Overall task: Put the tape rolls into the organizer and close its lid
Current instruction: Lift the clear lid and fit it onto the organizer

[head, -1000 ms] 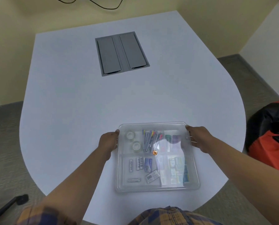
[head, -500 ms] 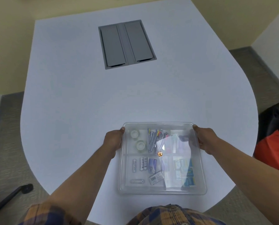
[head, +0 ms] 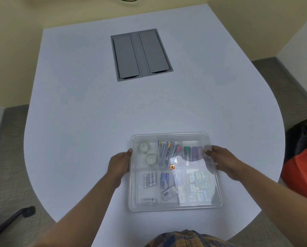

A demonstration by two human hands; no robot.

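A clear plastic organizer (head: 133, 202) lies on the white table near its front edge, with its clear lid (head: 170, 135) lying over it. Two clear tape rolls (head: 144, 146) (head: 151, 158) sit in its back left compartment. My left hand (head: 119, 164) grips the organizer's left edge. My right hand (head: 222, 160) grips the right edge, thumb on top of the lid. Pens, batteries and small packets fill the other compartments under the lid.
A grey cable hatch (head: 141, 54) is set into the table's far middle. An orange and black bag (head: 302, 157) lies on the floor at the right. A dark chair leg (head: 11, 220) shows at the lower left. Walls stand close behind the table.
Both hands have slid a little toward me along the organizer's sides. The view has shifted; the organizer stays on the table.
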